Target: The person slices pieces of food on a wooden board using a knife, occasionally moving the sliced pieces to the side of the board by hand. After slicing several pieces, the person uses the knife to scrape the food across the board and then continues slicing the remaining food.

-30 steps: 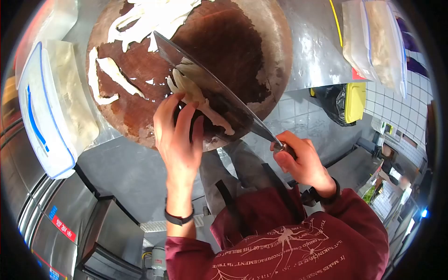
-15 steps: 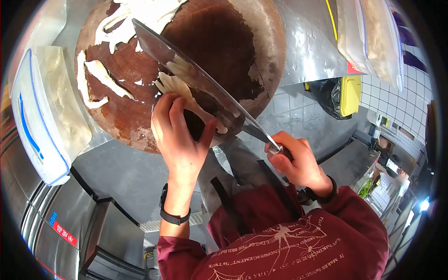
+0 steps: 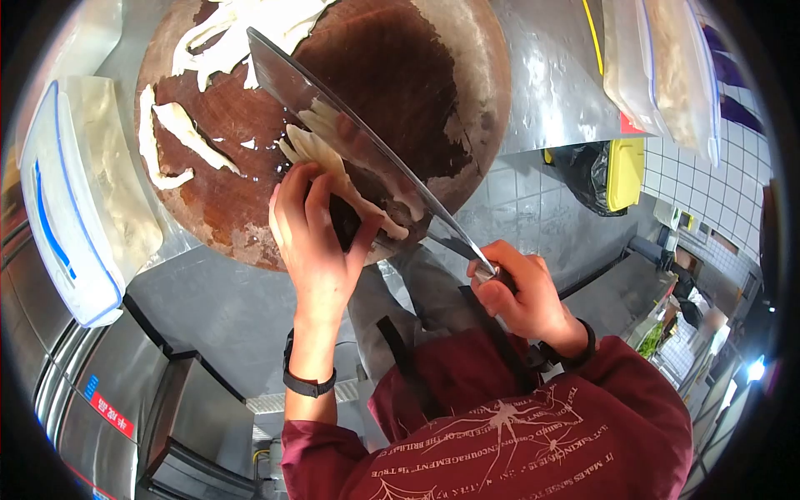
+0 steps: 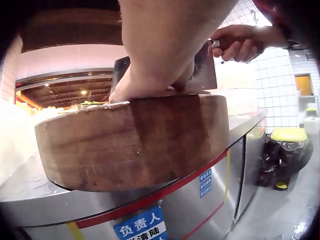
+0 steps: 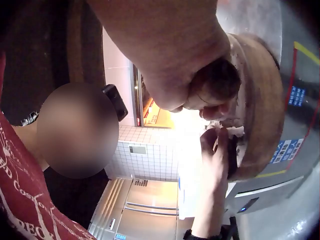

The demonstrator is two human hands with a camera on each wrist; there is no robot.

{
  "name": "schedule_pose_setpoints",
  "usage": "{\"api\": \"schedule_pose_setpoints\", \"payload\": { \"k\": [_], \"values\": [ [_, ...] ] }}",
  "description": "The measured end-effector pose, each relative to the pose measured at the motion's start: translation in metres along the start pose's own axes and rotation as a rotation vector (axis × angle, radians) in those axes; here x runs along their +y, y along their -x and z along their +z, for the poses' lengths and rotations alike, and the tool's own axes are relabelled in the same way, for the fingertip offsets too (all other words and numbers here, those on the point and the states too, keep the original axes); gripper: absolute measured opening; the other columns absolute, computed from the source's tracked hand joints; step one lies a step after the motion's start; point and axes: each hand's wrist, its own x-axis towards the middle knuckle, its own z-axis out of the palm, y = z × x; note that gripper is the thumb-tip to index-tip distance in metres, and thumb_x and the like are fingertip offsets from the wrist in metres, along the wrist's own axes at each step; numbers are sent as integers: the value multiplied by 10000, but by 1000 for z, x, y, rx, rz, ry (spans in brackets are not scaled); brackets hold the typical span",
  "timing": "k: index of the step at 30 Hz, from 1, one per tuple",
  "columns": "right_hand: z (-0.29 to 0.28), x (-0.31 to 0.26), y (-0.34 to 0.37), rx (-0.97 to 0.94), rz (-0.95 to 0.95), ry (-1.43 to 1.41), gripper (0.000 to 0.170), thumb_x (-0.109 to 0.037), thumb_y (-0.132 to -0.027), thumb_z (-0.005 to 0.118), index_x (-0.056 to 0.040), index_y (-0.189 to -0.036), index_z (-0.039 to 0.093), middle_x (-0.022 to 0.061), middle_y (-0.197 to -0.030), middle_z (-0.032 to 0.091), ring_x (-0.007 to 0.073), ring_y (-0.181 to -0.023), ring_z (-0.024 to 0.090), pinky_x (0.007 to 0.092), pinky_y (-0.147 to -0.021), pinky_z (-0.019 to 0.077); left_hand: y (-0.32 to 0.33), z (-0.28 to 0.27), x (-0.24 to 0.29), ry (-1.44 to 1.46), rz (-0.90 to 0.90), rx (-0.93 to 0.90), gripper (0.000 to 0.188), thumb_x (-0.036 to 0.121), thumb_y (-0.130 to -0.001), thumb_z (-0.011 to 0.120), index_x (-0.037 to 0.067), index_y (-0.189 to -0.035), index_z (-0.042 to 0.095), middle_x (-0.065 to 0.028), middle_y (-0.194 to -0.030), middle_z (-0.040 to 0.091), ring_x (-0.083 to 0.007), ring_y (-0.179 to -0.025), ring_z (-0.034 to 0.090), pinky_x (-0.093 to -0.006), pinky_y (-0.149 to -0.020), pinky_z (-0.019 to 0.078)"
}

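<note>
A large cleaver slants over the round wooden chopping block, its broad face mirroring the food beside it. My right hand grips its handle beyond the block's near edge. Under my left hand lies a pale, fan-ended strip of food, held against the block between bent fingers and thumb, close beside the blade. In the right wrist view, the left hand reaches to the block's top. A pile of white pieces lies at the far side, and two loose strips sit at the left.
A translucent blue-rimmed container stands left of the block on the steel counter. More such containers are at the right. Beyond the counter is a bin with a yellow lid and black bag.
My left thumb has spread away from the fingers and down along the strip. The cleaver has shifted only slightly, staying beside the strip. The whole head view has shifted a little.
</note>
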Motion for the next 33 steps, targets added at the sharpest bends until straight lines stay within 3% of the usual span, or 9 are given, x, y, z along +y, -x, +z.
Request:
{"api": "schedule_pose_setpoints", "payload": {
  "k": [4, 6, 9, 30, 33],
  "values": [
    [5, -3, 0, 0, 0, -9, 219, -243, -974, 569, -32, -1035, 564, -14, -655, 574, 65, -508, 516, 227, -518, 422, 1, -2, 0, 8, -7, -16, 655, 165, -630, 839, 4, -1195, 549, -166, -1299, 496, -403, -1221, 465, -530, -1060, 349],
    [6, -5, 0, -16, 37, -9, 244, -183, -911, 655, -48, -1090, 559, 106, -679, 584, 283, -563, 588, 344, -561, 467, 1, -4, 0, 7, 14, -39, 650, 83, -656, 789, 7, -1237, 510, -187, -1339, 483, -389, -1232, 469, -463, -1047, 375],
    [10, -5, -1, -14, 28, -40, 246, -165, -901, 657, -44, -1093, 564, 107, -684, 591, 285, -568, 597, 344, -563, 471, 1, -2, 0, 33, -17, -25, 670, 118, -609, 808, 5, -1213, 539, -161, -1315, 487, -394, -1239, 460, -529, -1075, 345],
    [23, 7, -5, -11, -118, -88, 264, -146, -881, 651, -15, -1096, 570, 117, -752, 611, 302, -579, 609, 334, -565, 478, 5, -3, -4, 48, -18, -30, 690, 85, -620, 818, 34, -1243, 526, -157, -1333, 487, -379, -1270, 457, -528, -1085, 340],
    [22, 6, -3, -39, -50, -73, 261, -141, -879, 652, -16, -1093, 571, 121, -764, 616, 308, -583, 610, 338, -565, 480, 4, -3, -3, 46, -16, -24, 697, 78, -617, 818, 32, -1247, 524, -157, -1337, 485, -378, -1266, 462, -528, -1089, 338]
  ]
}}
